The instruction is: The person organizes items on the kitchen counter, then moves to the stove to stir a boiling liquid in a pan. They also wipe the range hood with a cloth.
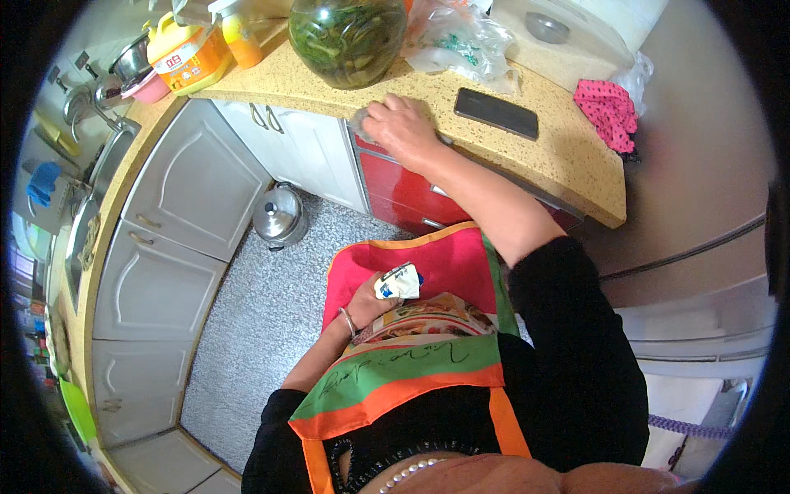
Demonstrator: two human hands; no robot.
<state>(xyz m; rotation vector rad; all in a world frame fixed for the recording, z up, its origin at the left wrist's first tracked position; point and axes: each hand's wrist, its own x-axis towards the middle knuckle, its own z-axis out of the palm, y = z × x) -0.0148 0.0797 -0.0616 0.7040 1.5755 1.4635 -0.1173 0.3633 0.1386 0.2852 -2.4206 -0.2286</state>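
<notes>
My left hand (364,302) is closed around a small white packet or tube with blue marks (398,282), held low before the apron (426,253). My right hand (397,126) lies at the front edge of the speckled yellow countertop (555,167), above the red drawers (395,185). Its fingers are bent over a greyish pad (359,125), perhaps a scourer, which is mostly hidden. A dark phone (496,113) lies on the counter to the right of that hand. Behind the hand stands a large glass jar of green leafy stuff (347,43).
A yellow and orange detergent jug (188,55) and a spray bottle (241,38) stand at the back left. Clear plastic bags (460,46) and a pink dotted cloth (608,114) lie at right. A lidded metal pot (279,216) stands on the floor by the white cabinets (191,179).
</notes>
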